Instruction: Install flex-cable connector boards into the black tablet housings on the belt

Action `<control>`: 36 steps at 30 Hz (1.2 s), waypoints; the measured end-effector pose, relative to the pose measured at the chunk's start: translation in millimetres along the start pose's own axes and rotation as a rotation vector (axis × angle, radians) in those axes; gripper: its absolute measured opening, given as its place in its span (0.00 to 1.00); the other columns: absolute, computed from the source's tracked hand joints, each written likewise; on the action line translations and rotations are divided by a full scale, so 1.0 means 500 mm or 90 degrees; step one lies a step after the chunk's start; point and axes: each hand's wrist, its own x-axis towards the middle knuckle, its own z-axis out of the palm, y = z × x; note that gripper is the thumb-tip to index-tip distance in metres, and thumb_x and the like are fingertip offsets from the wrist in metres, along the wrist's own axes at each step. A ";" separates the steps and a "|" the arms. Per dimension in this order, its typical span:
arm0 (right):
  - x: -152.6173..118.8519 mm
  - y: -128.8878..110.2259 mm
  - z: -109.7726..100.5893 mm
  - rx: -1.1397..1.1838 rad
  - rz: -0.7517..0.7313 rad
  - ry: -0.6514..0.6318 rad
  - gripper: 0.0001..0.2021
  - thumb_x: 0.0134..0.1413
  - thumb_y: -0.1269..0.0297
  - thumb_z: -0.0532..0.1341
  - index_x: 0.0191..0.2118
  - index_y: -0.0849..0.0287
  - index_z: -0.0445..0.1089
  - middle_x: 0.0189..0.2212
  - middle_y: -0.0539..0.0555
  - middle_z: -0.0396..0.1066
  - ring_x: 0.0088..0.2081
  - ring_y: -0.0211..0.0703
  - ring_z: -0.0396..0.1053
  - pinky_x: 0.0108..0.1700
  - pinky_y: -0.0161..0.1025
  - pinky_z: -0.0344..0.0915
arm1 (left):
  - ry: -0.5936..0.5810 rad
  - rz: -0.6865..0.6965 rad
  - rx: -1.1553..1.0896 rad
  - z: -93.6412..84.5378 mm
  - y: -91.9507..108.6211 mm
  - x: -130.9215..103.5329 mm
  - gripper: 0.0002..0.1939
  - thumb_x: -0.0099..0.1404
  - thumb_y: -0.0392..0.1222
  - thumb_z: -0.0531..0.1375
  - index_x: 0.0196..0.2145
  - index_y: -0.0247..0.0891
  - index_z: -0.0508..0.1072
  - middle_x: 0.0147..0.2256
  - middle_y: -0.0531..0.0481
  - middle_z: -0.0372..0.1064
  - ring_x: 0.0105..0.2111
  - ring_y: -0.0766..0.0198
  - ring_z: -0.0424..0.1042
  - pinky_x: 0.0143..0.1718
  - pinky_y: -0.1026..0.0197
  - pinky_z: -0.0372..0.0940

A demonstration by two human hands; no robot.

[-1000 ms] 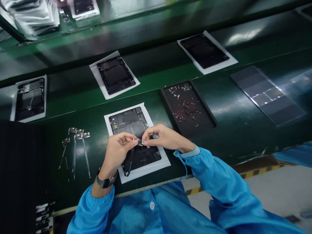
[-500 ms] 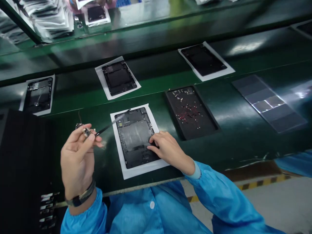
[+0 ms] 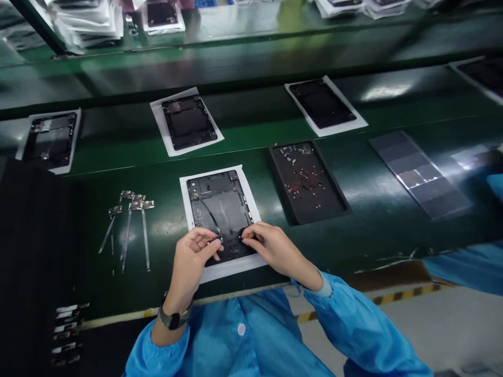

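Observation:
A black tablet housing (image 3: 230, 201) lies inner side up on a white sheet (image 3: 230, 272) in front of me. Over its lower left part, my left hand (image 3: 192, 255) pinches a small circuit board (image 3: 215, 240). A dark ribbon cable (image 3: 210, 212) runs from that board up toward the housing's upper left. My right hand (image 3: 275, 247) is at the housing's lower right edge, thumb and fingers closed around something dark that I cannot make out. To the left, several small boards with flat ribbon cables (image 3: 137, 201) lie on the green bench.
A black tray (image 3: 291, 209) with red-wired parts stands right of the housing. Beyond it lies a clear plastic sheet strip (image 3: 420, 175). More housings (image 3: 188, 121) on white sheets line the far strip. A dark block (image 3: 31, 235) stands at left; a co-worker's blue sleeve (image 3: 467, 267) shows at right.
My left hand has moved right and down with the circuit board, from beside the housing to over it, uncovering the boards on the bench. My right hand has stayed nearly in place.

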 end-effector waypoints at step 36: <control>0.001 0.008 -0.011 0.156 0.083 -0.067 0.06 0.54 0.68 0.62 0.30 0.61 0.77 0.24 0.50 0.70 0.26 0.36 0.62 0.29 0.34 0.56 | -0.049 -0.119 0.058 0.057 -0.024 0.016 0.15 0.46 0.41 0.73 0.27 0.33 0.72 0.22 0.46 0.76 0.24 0.59 0.77 0.25 0.63 0.71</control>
